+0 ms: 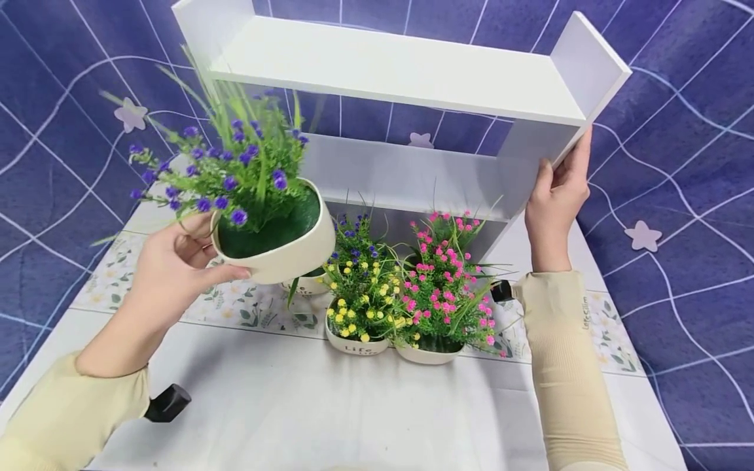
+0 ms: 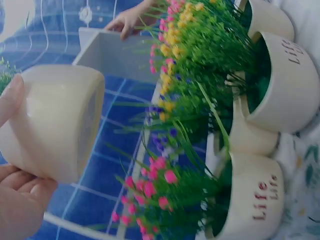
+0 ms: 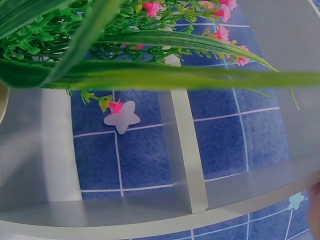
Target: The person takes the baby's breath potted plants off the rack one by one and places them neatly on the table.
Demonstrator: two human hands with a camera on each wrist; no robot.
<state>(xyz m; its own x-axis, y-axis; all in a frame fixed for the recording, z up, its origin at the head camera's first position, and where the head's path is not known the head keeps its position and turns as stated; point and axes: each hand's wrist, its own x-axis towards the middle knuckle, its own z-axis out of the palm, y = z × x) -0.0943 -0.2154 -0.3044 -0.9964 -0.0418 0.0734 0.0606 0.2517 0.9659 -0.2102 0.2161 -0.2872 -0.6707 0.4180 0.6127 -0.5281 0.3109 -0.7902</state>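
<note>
My left hand (image 1: 171, 268) holds a cream pot (image 1: 288, 255) of artificial purple flowers (image 1: 230, 170) in the air, thumb on the near side and fingers on the far side. In the left wrist view, the smooth pot (image 2: 52, 120) sits between thumb and fingers, tilted. My right hand (image 1: 559, 196) grips the right side panel of a white shelf (image 1: 389, 65), and at the right edge of the right wrist view only a sliver of a hand (image 3: 314, 210) shows. In front of the shelf stand potted yellow flowers (image 1: 365, 301) and potted pink flowers (image 1: 442, 288).
Behind the yellow flowers are more blue flowers (image 1: 356, 239), and a cream pot (image 1: 309, 284) is partly hidden under the held one. A white cloth with a leaf-print band covers the table (image 1: 330, 405). A blue backdrop (image 1: 677, 131) with stars hangs behind.
</note>
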